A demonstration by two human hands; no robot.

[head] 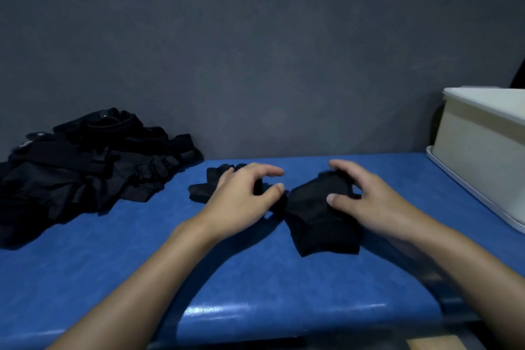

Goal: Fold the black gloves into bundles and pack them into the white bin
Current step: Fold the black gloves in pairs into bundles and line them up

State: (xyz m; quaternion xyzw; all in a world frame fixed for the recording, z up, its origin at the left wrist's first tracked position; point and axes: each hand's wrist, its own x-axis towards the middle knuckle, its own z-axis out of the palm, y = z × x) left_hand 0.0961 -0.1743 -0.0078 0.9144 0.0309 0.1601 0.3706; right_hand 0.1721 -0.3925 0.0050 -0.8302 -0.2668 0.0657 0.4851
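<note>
A black glove [315, 213] lies across the middle of the blue table [227, 278], its finger end to the left and its cuff toward me at the right. My left hand [244, 196] rests over the finger end, thumb and forefinger curled round the fabric. My right hand [360, 193] grips the folded middle part of the glove, thumb on top and fingers curled over its far edge. A heap of black gloves [85, 162] lies at the back left. The white bin [483, 148] stands at the right edge; its inside is hidden.
The bin sits on a white tray or lid [468, 190] that juts toward the table's middle. A dark grey wall [255, 51] closes the back. The table's front edge [284, 318] is close to me.
</note>
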